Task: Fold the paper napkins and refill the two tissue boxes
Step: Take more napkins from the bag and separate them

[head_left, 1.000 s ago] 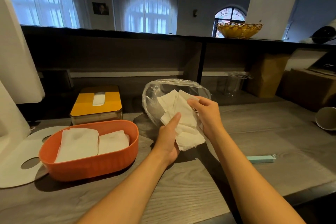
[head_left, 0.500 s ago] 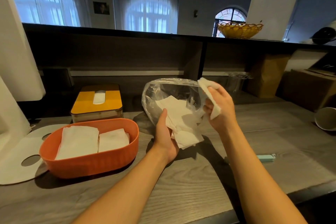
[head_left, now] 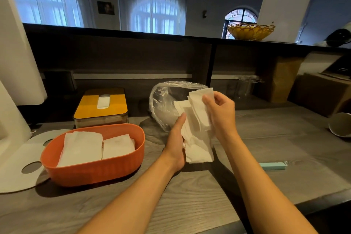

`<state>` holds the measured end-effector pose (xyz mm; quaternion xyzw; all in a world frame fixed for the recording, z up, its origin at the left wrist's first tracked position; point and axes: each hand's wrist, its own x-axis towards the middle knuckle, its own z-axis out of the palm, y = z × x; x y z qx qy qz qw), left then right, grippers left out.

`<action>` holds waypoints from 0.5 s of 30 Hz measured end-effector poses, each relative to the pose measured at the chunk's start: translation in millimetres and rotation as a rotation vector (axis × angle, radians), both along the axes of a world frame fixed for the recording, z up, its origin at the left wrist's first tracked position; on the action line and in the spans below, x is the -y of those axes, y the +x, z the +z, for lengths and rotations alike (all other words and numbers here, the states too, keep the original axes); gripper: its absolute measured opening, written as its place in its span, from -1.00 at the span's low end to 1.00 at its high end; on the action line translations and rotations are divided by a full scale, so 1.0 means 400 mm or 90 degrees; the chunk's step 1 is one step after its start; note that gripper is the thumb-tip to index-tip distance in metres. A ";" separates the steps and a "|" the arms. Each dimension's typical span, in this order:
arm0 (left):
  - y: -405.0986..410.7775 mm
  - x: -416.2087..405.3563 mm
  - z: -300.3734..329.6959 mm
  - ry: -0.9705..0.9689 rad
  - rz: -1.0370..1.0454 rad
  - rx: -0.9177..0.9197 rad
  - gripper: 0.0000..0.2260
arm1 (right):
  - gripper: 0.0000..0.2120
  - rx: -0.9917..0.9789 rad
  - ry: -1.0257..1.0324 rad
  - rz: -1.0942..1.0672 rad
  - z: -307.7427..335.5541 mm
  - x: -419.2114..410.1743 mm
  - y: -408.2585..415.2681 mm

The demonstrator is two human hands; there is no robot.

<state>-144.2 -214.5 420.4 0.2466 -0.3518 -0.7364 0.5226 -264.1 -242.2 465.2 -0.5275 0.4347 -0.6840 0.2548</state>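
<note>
My left hand (head_left: 177,141) holds a loose bunch of white paper napkins (head_left: 197,146) above the wooden table. My right hand (head_left: 220,114) pinches one white napkin (head_left: 199,106) and lays it against that bunch. Behind them lies a clear plastic bag (head_left: 163,104). An orange oval tissue box (head_left: 95,169) at the left holds two stacks of folded napkins (head_left: 83,148). Behind it stands a tissue box with a yellow lid (head_left: 100,106), a napkin showing in its slot.
A white flat lid with round holes (head_left: 17,165) lies left of the orange box, beside a large white appliance (head_left: 13,62). A pale blue clip (head_left: 273,165) lies on the table at the right. A cup (head_left: 340,124) and cardboard boxes (head_left: 322,93) sit far right.
My right hand lifted one napkin off the bunch up to the right, then brought it back down against the bunch in my left hand.
</note>
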 end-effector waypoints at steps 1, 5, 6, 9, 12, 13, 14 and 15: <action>0.000 0.000 -0.001 -0.008 -0.004 0.016 -0.70 | -0.90 -0.025 0.003 0.003 -0.006 0.002 0.010; -0.014 0.011 -0.017 -0.044 0.054 0.106 -0.76 | -0.89 -0.068 0.031 -0.037 -0.033 0.012 0.039; -0.015 0.011 -0.019 -0.046 0.064 0.121 -0.76 | -0.88 -0.067 0.045 -0.044 -0.033 0.015 0.036; -0.012 0.010 -0.019 -0.063 0.052 0.144 -0.74 | -0.78 -0.030 0.124 -0.022 -0.014 0.016 0.011; -0.007 0.007 -0.016 -0.065 0.021 0.159 -0.78 | -0.86 0.007 0.286 0.095 0.012 -0.002 -0.012; -0.005 0.007 -0.015 -0.067 0.013 0.166 -0.77 | -0.82 -0.021 0.329 0.122 0.016 -0.007 -0.018; -0.004 0.007 -0.014 -0.070 0.008 0.173 -0.76 | -0.76 -0.048 0.359 0.135 0.014 -0.008 -0.022; -0.004 0.007 -0.014 -0.071 0.003 0.173 -0.76 | -0.73 -0.058 0.369 0.131 0.015 -0.011 -0.024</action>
